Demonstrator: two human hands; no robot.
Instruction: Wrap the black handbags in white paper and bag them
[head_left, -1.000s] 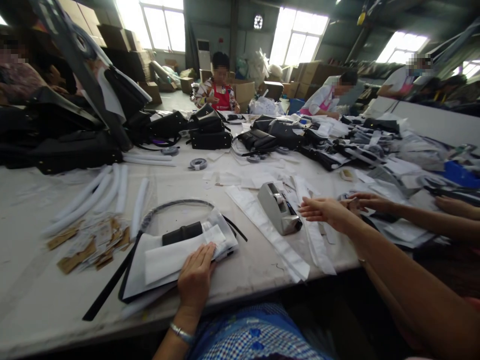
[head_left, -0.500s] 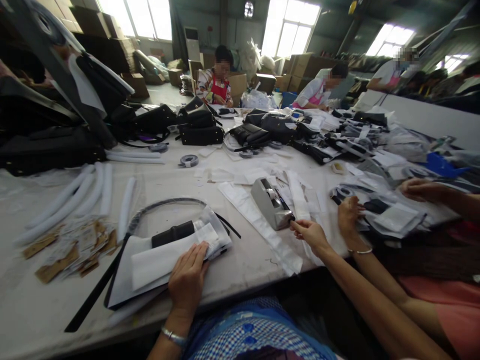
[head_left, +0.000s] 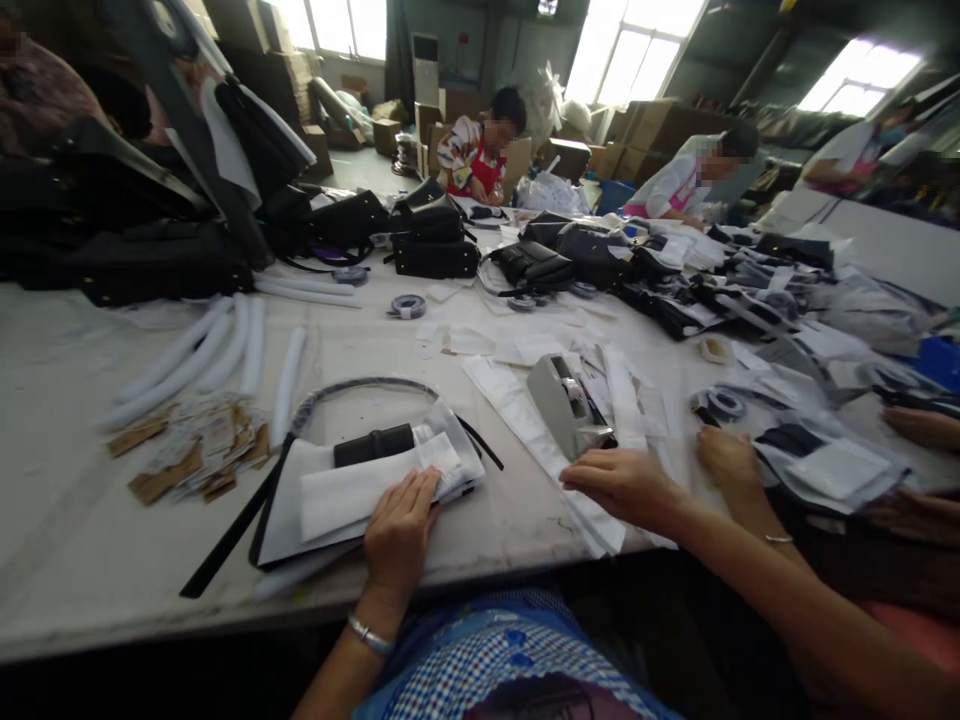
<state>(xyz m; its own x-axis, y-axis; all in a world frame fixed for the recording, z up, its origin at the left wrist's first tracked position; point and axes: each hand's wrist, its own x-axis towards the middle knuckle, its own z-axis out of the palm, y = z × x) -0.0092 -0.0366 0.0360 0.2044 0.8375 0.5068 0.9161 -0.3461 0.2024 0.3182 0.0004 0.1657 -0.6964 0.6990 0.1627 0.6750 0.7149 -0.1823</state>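
My left hand (head_left: 403, 530) lies with its fingers flat on a folded white sheet (head_left: 341, 497). That sheet rests on a flat black bag (head_left: 262, 535) largely covered in white wrapping. A dark rolled piece (head_left: 373, 445) lies above the sheet, and the bag's curved handle (head_left: 367, 385) is wrapped in clear plastic. My right hand (head_left: 626, 485) is just in front of the grey tape dispenser (head_left: 553, 400), fingers pinched together and pointing left. Whatever is between its fingertips is too small to make out. Below it runs a long white strip (head_left: 517, 420).
White foam tubes (head_left: 176, 375) and a pile of brown tags (head_left: 214, 450) lie left. Black bags (head_left: 435, 245) are heaped at the back. At right, a co-worker's hand (head_left: 727, 460) is beside another wrapped bag (head_left: 832, 465). The table's front edge (head_left: 480, 575) runs close to me.
My right hand has moved from the dispenser's front tip slightly left and toward me, its fingers turned left. My left hand stays on the sheet. The camera view has shifted left.
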